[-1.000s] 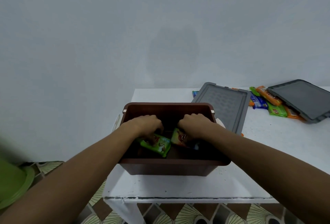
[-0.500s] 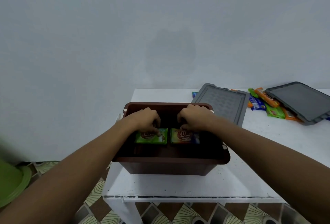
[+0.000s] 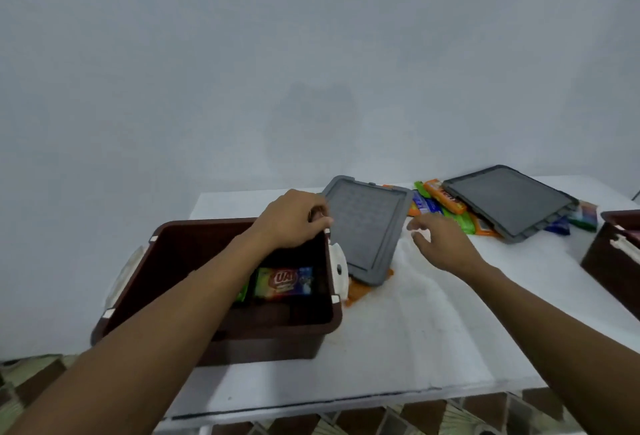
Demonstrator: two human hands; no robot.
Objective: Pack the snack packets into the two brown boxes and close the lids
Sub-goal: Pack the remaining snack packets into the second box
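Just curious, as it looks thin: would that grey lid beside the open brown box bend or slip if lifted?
The grey lid probably stays stiff: it holds flat though propped on an orange packet. Likely light, being thin plastic. Its raised rim and textured face should resist slipping.

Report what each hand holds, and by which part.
Right hand: nothing, fingers spread. Left hand curls at the far right rim corner of the brown plastic box; a grip cannot be told.

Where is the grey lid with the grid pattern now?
In the head view the grey lid lies on the white table, right of the brown box, atop an orange packet.
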